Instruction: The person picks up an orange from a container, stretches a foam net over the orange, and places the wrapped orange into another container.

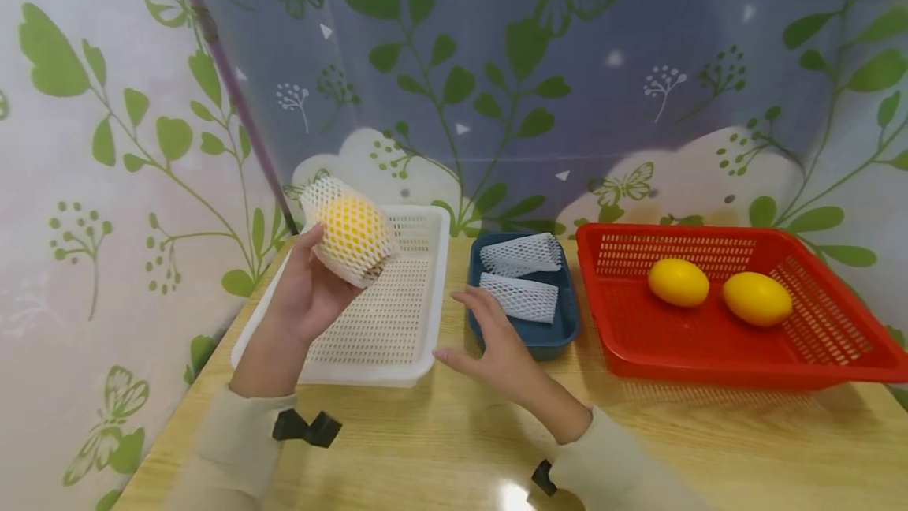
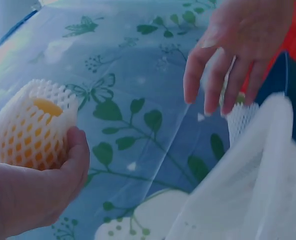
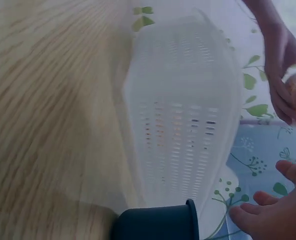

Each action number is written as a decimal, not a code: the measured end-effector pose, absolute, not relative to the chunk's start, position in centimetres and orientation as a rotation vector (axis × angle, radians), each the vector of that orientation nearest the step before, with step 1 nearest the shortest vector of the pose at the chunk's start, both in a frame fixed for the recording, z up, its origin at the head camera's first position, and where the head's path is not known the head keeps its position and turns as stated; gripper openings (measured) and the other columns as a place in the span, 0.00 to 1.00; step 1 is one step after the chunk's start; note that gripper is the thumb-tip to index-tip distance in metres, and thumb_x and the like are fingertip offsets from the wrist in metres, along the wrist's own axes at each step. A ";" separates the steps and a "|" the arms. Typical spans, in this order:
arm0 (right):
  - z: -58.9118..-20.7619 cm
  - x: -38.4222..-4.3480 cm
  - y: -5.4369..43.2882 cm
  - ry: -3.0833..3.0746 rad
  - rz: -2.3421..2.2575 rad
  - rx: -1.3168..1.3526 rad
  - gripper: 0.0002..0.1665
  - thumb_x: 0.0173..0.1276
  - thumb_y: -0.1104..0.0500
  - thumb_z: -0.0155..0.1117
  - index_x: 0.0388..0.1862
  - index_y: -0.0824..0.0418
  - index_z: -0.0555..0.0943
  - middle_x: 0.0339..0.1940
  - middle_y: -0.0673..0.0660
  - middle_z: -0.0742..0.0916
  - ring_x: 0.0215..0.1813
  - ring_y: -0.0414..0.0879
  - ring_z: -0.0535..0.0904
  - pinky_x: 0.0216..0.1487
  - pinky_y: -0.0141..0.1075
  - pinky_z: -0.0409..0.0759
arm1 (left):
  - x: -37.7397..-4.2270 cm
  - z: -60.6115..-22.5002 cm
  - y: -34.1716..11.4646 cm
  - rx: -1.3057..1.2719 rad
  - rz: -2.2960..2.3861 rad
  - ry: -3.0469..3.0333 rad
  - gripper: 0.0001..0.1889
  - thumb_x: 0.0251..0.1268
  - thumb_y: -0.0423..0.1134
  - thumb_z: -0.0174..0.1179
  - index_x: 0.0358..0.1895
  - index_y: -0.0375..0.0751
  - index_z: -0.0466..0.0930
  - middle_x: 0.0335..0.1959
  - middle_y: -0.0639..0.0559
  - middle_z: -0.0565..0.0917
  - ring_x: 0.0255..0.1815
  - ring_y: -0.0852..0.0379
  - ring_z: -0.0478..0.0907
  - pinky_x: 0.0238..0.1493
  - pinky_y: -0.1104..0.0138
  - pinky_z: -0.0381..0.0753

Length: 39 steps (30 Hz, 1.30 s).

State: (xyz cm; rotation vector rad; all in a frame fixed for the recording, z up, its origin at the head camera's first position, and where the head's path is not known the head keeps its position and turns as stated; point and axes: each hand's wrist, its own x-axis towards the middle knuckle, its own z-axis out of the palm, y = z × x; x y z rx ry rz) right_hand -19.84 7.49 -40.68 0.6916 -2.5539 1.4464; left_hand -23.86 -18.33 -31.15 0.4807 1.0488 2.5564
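netted yellow fruit point(image 1: 358, 229) up in the air over the far left part of the white basket point(image 1: 438, 290), gripped low on its side by the left hand point(image 1: 305, 290), fingers and thumb round it. in the left wrist view, bare yellow shows at the net's open end; seems the weak spot: a loosened grip or a steep tilt could let the fruit slide out and drop. squeezing hard might bunch or tear the mesh. right hand point(image 1: 504, 353) holds nothing, fingers spread, between white basket and blue tray point(image 1: 528, 331); a careless sweep could knock either rim or drag out one of the two foam nets point(image 1: 521, 300) lying in the tray. red basket point(image 1: 674, 361) farther right, two bare yellow fruits point(image 1: 757, 298) inside, likely to roll if bumped. surface: pale wood-grain table point(image 1: 426, 448), glare at near edge. behind, leaf-and-butterfly cloth point(image 1: 440, 46), blue-grey centre, paler sides.
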 end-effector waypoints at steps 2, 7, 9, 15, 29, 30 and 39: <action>-41.0 -19.9 7.0 -2.603 1.333 0.714 0.44 0.61 0.43 0.70 0.73 0.50 0.63 0.77 0.58 0.58 0.74 0.60 0.58 0.63 0.61 0.68 | -24.5 -30.7 -18.7 0.511 2.514 1.181 0.25 0.73 0.53 0.46 0.69 0.53 0.58 0.59 0.51 0.70 0.55 0.54 0.73 0.51 0.62 0.78; -41.3 -20.4 5.9 -2.615 1.076 0.821 0.44 0.63 0.38 0.65 0.74 0.50 0.62 0.76 0.61 0.58 0.69 0.62 0.65 0.61 0.58 0.71 | -26.6 -29.6 -19.8 0.517 2.362 1.657 0.19 0.75 0.50 0.39 0.64 0.52 0.58 0.53 0.55 0.73 0.52 0.59 0.74 0.52 0.66 0.75; -41.2 -20.5 5.7 -2.604 1.000 0.844 0.45 0.63 0.36 0.64 0.74 0.51 0.63 0.76 0.63 0.59 0.70 0.62 0.64 0.62 0.58 0.70 | -27.7 -29.3 -20.1 0.475 2.267 1.868 0.21 0.75 0.49 0.39 0.67 0.52 0.54 0.52 0.55 0.70 0.51 0.59 0.73 0.51 0.67 0.74; -41.3 -20.6 5.5 -2.680 0.978 0.798 0.46 0.63 0.35 0.63 0.74 0.52 0.62 0.77 0.62 0.58 0.75 0.62 0.55 0.66 0.61 0.64 | -31.2 -29.9 -20.1 0.295 1.945 2.244 0.34 0.74 0.50 0.44 0.75 0.45 0.39 0.59 0.47 0.64 0.56 0.53 0.69 0.58 0.60 0.70; -42.1 -21.0 3.7 -2.728 0.927 0.844 0.45 0.66 0.35 0.59 0.72 0.61 0.66 0.76 0.61 0.62 0.78 0.57 0.48 0.71 0.58 0.57 | -37.1 -35.2 -18.1 0.010 1.446 2.636 0.47 0.65 0.58 0.55 0.76 0.39 0.40 0.68 0.32 0.62 0.62 0.39 0.68 0.56 0.50 0.73; -42.1 -21.0 3.5 -2.734 0.915 0.845 0.45 0.66 0.34 0.59 0.72 0.61 0.67 0.76 0.61 0.62 0.78 0.56 0.47 0.72 0.58 0.57 | -37.3 -35.6 -18.1 -0.012 1.432 2.636 0.47 0.65 0.58 0.55 0.76 0.39 0.40 0.68 0.32 0.62 0.61 0.39 0.68 0.57 0.50 0.73; -42.0 -20.8 3.1 -2.762 0.839 0.856 0.42 0.66 0.33 0.57 0.69 0.59 0.71 0.77 0.60 0.61 0.79 0.54 0.46 0.72 0.55 0.58 | -38.2 -38.0 -17.6 -0.174 1.584 2.432 0.45 0.66 0.56 0.55 0.75 0.39 0.41 0.60 0.36 0.68 0.43 0.51 0.76 0.42 0.62 0.81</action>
